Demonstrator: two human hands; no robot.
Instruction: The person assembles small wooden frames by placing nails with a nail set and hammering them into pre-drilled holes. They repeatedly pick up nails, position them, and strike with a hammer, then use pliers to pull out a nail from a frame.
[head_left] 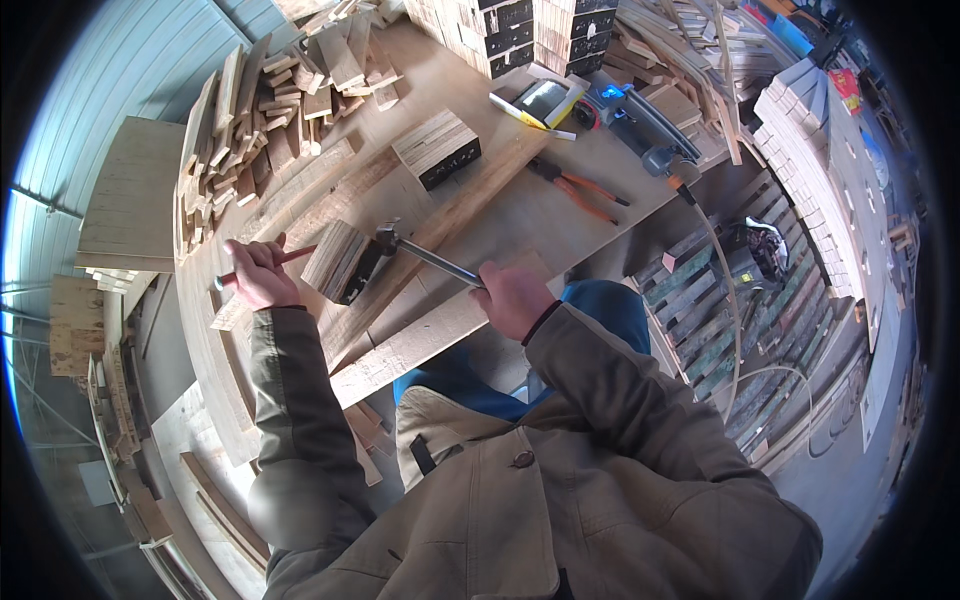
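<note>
My right hand [513, 299] is closed round the handle of a metal hammer [435, 260], whose head is at the right edge of a wood block. That block [336, 258] is made of stacked thin strips, with one dark face towards me. My left hand [264, 275] grips a slim red rod-shaped tool with a pale, wide end. The rod's other end points at the block's left side; whether it touches cannot be made out. A second similar block [437, 149] sits farther back, beside a long wooden board [455, 205] lying at a slant.
Orange-handled pliers [580, 190] lie to the right on the worktable [600, 160]. Behind them are a nail gun [640, 125] with a hose and an open carton [541, 102]. Wood offcuts [290, 110] are piled at the far left. Slatted pallets [715, 300] stand to the right.
</note>
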